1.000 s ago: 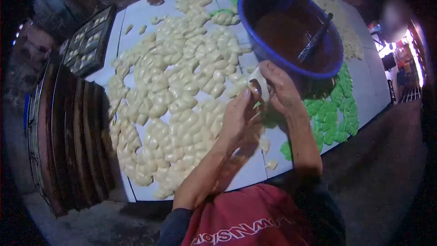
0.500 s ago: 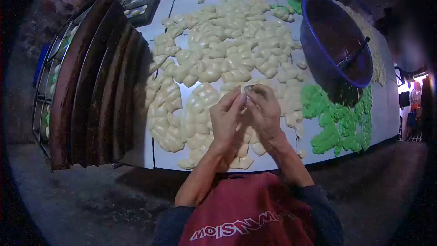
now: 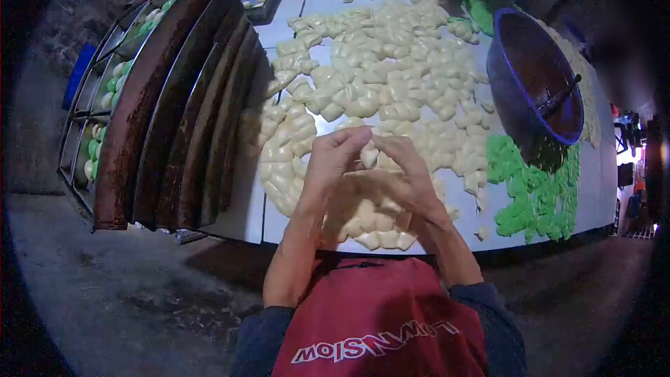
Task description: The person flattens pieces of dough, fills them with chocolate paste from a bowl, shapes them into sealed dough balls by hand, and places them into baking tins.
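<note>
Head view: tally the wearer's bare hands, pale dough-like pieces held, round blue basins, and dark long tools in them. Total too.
Bare hands: 2 (left hand, right hand)
Pale dough-like piece, held: 1
Round blue basin: 1
Dark long tool: 1
Total: 5

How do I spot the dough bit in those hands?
Find the white table spread with pale dough. At its near side, beyond the red garment, the left hand and right hand are close together. The small pale piece between them is held up, while its neighbours lie on the table.
</note>
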A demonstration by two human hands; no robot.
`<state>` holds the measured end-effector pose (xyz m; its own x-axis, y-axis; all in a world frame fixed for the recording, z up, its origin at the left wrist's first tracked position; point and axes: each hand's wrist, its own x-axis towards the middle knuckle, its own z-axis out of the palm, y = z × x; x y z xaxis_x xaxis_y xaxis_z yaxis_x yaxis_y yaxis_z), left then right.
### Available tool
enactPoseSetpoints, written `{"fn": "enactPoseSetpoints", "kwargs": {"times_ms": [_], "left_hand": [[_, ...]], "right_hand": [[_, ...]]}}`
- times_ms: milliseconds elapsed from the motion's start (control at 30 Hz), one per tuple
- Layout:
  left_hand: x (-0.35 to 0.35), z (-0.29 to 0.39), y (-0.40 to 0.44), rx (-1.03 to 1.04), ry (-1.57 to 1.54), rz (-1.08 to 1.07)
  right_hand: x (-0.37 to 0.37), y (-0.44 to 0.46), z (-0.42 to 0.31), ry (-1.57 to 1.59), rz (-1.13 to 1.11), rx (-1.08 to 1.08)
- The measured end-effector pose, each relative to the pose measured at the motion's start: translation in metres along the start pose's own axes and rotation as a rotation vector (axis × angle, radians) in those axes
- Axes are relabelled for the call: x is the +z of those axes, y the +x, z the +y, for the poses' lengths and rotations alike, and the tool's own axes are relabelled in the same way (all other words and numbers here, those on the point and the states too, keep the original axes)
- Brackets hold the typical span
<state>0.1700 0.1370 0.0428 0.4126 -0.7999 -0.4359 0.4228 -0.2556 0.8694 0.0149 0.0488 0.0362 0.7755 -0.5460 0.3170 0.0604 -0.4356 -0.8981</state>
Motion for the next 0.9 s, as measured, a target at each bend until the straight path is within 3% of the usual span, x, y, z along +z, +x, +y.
{"fn": "enactPoseSetpoints", "kwargs": {"times_ms": [167,267,300,333,400,433,533,567,667,700,800,900], "left_hand": [[0.004,-0.008,-0.023,0.199,-0.133,-0.024],[0.006,-0.007,-0.028,0.262,-0.136,0.013],[0.008,-0.007,-0.028,0.289,-0.138,0.026],[0.009,-0.01,-0.028,0.295,-0.154,0.019],[0.01,-0.021,-0.027,0.307,-0.183,0.002],[0.012,-0.022,-0.028,0.337,-0.151,0.003],[0.025,-0.024,-0.034,0.338,-0.099,0.043],[0.026,-0.018,-0.037,0.384,-0.059,0.041],[0.022,-0.012,-0.035,0.414,0.035,0.07],[0.021,-0.007,-0.035,0.383,-0.087,0.058],[0.011,-0.005,-0.03,0.207,-0.273,0.063],[0.001,-0.007,-0.031,0.177,-0.157,0.097]], "right_hand": [[0.003,0.003,0.005,-0.027,0.014,-0.022],[0.025,0.002,0.005,0.104,0.225,-0.071],[0.038,0.003,-0.002,0.374,0.338,-0.006],[0.046,0.004,0.0,0.356,0.454,-0.069],[0.042,0.0,0.002,0.019,0.387,-0.036],[0.043,0.001,0.007,-0.16,0.431,-0.126],[0.047,0.003,0.012,-0.169,0.542,-0.038],[0.044,0.012,0.013,-0.28,0.591,-0.199],[0.048,0.014,0.018,-0.192,0.589,-0.176],[0.051,0.017,0.011,-0.16,0.605,-0.064],[0.052,0.022,0.016,-0.114,0.527,-0.031],[0.05,0.027,0.006,-0.102,0.412,0.115]]}}
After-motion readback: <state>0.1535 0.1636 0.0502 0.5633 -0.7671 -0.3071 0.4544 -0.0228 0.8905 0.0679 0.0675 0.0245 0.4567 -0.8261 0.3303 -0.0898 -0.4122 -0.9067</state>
